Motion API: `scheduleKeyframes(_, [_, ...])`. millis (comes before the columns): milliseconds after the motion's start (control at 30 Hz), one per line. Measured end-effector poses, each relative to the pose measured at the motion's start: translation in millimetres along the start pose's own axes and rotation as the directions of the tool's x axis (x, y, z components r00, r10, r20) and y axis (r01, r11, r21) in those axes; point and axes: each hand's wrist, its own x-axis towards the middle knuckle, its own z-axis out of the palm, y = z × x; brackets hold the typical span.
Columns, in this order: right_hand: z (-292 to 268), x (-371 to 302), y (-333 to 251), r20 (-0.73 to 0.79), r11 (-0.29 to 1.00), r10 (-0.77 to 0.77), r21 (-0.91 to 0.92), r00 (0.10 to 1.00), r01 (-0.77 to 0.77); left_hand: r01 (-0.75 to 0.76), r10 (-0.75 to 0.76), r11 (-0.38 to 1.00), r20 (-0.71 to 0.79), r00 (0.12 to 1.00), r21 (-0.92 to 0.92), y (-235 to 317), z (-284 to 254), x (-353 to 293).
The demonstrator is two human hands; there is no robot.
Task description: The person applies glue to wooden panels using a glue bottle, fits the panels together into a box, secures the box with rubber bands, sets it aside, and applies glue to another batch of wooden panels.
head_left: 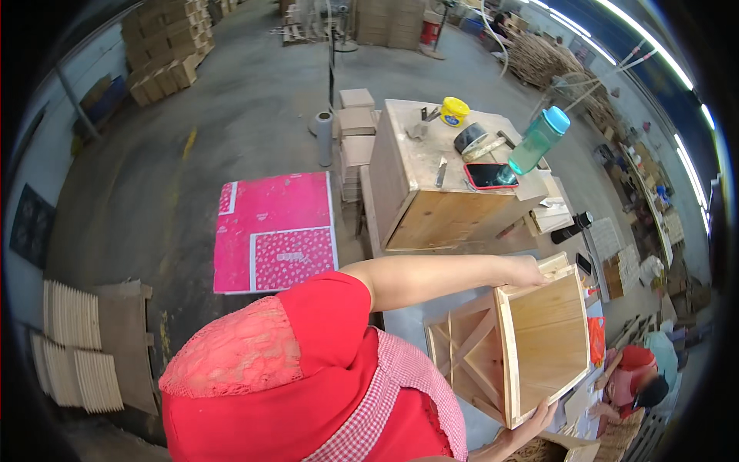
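A pale wooden box (548, 339) with an X-shaped brace on its side lies tilted on a grey-topped work surface (408, 319). Its open end shows the bare inner boards. My left hand (526, 271) is closed over the box's far upper edge, at the corner by a wooden strip. At the near lower edge, my right hand (537, 420) grips the frame from beneath, with its fingers partly hidden by the wood. My left arm stretches straight across, while my red sleeve and checked apron fill the lower middle.
A wooden cabinet (431, 219) beyond carries a teal bottle (539, 142), a red-edged phone (491, 176), tape rolls (471, 140), a yellow tub (454, 112) and a knife (440, 172). A pink board (281, 212) lies left. Another person in red (635, 377) sits at the right.
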Motion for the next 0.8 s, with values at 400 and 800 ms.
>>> scheduleKeyframes(400, [96.4,-24.6,-34.5,0.468,0.995,0.020,-0.093,0.883,0.027,0.061,-0.158,0.983,-0.629,0.761,-0.172,-1.0,-59.4,-261.3])
scheduleKeyframes(800, [346.0,-117.8,-6.0,0.945,0.923,-0.318,0.287,0.084,0.257,-0.061,-0.151,0.983,-0.947,0.284,-0.175,-71.2,-117.5,-495.5])
